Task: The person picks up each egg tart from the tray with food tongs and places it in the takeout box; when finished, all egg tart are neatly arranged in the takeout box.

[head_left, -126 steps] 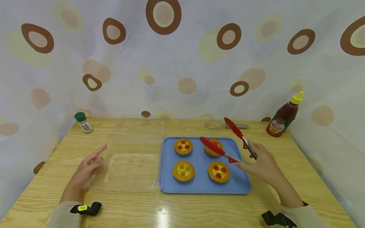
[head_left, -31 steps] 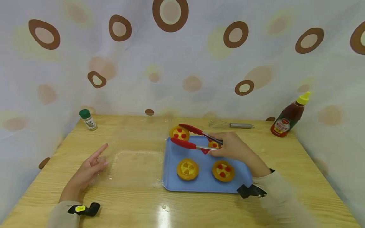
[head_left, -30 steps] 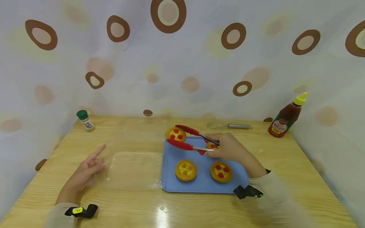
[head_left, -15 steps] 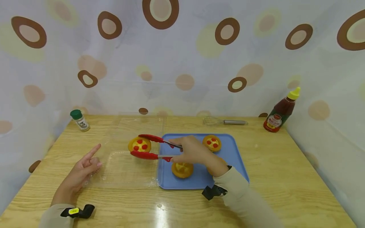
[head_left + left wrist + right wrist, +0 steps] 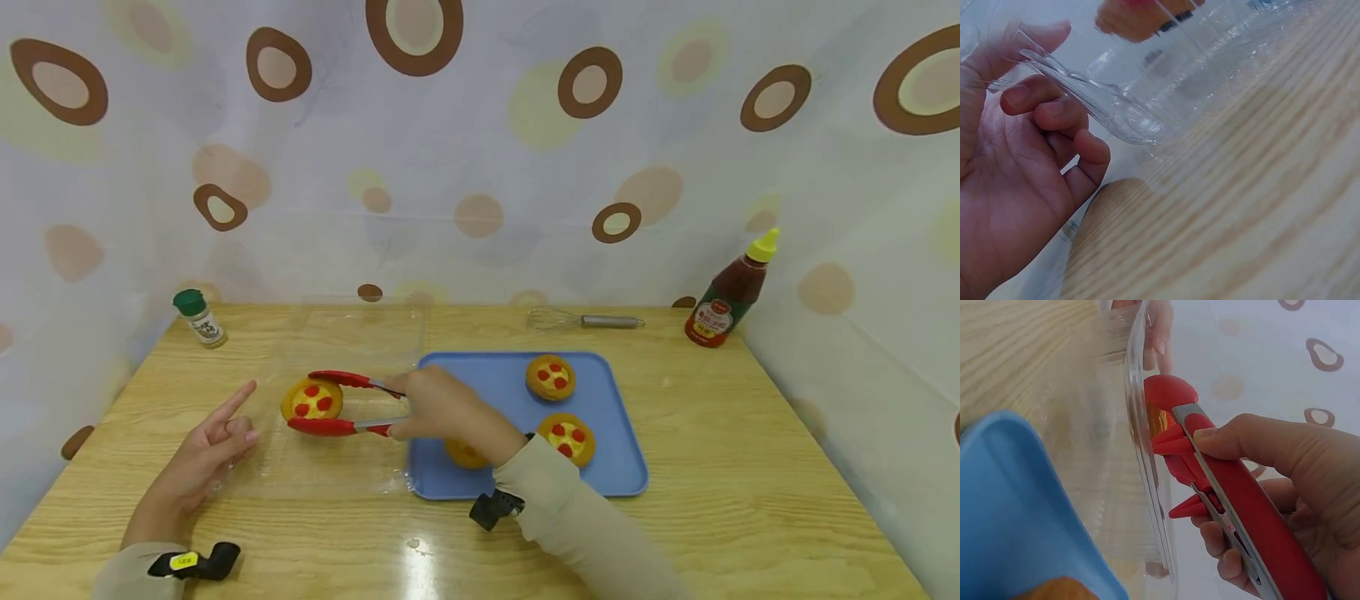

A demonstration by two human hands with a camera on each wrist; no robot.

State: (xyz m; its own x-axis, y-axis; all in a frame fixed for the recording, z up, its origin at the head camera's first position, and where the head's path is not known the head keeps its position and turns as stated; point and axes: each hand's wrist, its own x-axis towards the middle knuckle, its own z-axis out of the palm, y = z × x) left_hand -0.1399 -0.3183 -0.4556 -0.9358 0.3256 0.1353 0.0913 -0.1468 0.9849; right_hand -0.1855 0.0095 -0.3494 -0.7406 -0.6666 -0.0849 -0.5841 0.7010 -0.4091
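My right hand [image 5: 435,404] grips red-tipped tongs [image 5: 330,427], also seen in the right wrist view, where thumb and fingers wrap the red handles [image 5: 1250,519]. Between the tong tips is a round tart [image 5: 311,403] with red pieces on top, over the left part of a clear plastic clamshell box [image 5: 341,471]; I cannot tell whether it touches the bottom. The box stands with its lid [image 5: 367,329] laid back. My left hand [image 5: 213,450] pinches the box's left rim, its index finger straight; the left wrist view shows curled fingers [image 5: 1054,115] at the plastic edge.
Right of the box lies a blue tray [image 5: 510,367] with several tarts; one [image 5: 465,454] is partly hidden by my right arm. Behind are a whisk [image 5: 585,320], a leaning-looking sauce bottle [image 5: 726,300] at right and a green-capped shaker [image 5: 201,318] at left. A patterned curtain backs the table.
The tongs closed round the tart at the tray's back left, lifted it and carried it left over the clear box. My left hand stays at the box's left rim.
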